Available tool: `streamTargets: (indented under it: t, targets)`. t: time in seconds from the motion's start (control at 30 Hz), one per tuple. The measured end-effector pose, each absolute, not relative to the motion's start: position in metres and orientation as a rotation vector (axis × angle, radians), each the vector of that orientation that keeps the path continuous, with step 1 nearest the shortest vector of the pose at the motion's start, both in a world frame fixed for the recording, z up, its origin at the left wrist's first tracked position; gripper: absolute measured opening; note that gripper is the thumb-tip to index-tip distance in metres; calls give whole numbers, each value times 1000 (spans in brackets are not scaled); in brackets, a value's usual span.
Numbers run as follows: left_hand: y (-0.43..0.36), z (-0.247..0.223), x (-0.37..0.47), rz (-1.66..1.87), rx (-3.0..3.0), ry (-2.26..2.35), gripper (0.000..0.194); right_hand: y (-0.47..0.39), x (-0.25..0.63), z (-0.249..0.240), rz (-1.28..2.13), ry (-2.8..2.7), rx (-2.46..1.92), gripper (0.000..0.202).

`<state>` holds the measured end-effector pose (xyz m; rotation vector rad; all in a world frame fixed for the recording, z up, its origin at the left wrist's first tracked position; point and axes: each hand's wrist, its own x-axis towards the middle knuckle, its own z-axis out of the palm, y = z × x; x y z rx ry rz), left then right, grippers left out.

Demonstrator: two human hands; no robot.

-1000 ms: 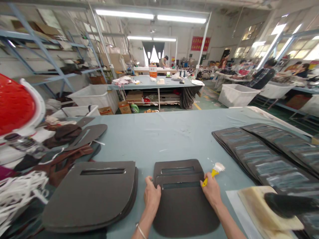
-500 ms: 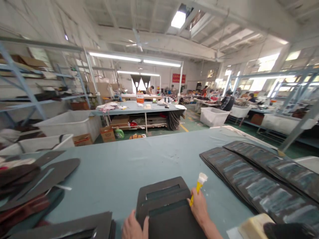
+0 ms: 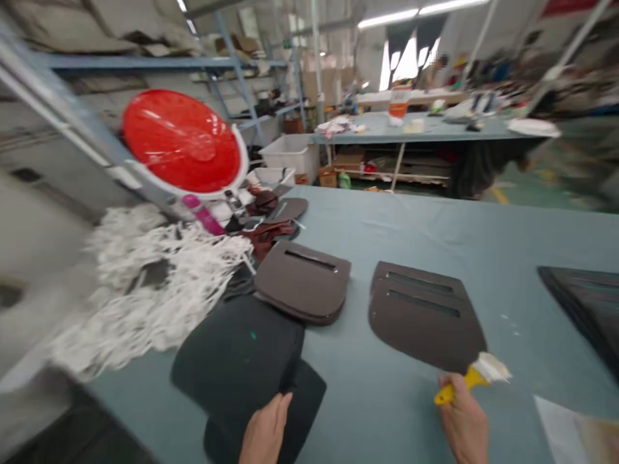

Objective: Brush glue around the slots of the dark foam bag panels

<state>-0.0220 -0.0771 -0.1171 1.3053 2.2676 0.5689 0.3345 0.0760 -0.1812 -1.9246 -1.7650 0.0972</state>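
Observation:
My right hand [image 3: 463, 422] is closed around the yellow handle of a paintbrush [image 3: 476, 379], its pale bristles pointing right. Just beyond the brush, brown slotted panels [image 3: 420, 319] lie overlapped so that two slots show. At the lower left, my left hand [image 3: 265, 428] pinches the edge of a dark, curved sheet panel [image 3: 236, 354]. That panel looks partly raised above another dark panel [image 3: 309, 393], which shows beneath it. Between these groups is a stack of brown panels [image 3: 304, 280] with one slot in the top piece.
White cord-like strips [image 3: 159, 290] are heaped along the left edge. Behind them a round red lid or basin [image 3: 184, 142] leans by the shelving. Dark panels [image 3: 590, 303] lie at the right, with a pale block [image 3: 599, 438] below. A second table [image 3: 435, 132] stands farther back.
The view has swung left and down. My left hand has left the overlapped slotted panels and now grips a dark panel at the left. The paintbrush stays in my right hand, beside the slotted panels.

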Motion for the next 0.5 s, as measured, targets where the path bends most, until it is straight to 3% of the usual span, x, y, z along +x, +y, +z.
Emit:
streamTargets:
  t: [0.07, 0.17, 0.27, 0.33, 0.5]
  targets:
    - [-98, -105, -27, 571, 1241, 2183, 42, 55, 317, -188, 127, -1840, -1947, 28]
    - [-114, -92, -24, 663, 1271, 2075, 24, 26, 292, -190, 168, -1914, -1896, 30]
    - [-121, -88, -27, 773, 1348, 2150, 25, 4, 270, -181, 215, -1951, -1838, 31]
    - [-120, -87, -40, 815, 1389, 2242, 15, -7, 259, -173, 247, -1958, -1815, 32]
    - [-86, -75, -105, 522, 1679, 2355, 28, -27, 244, -163, 305, -1987, -1707, 36]
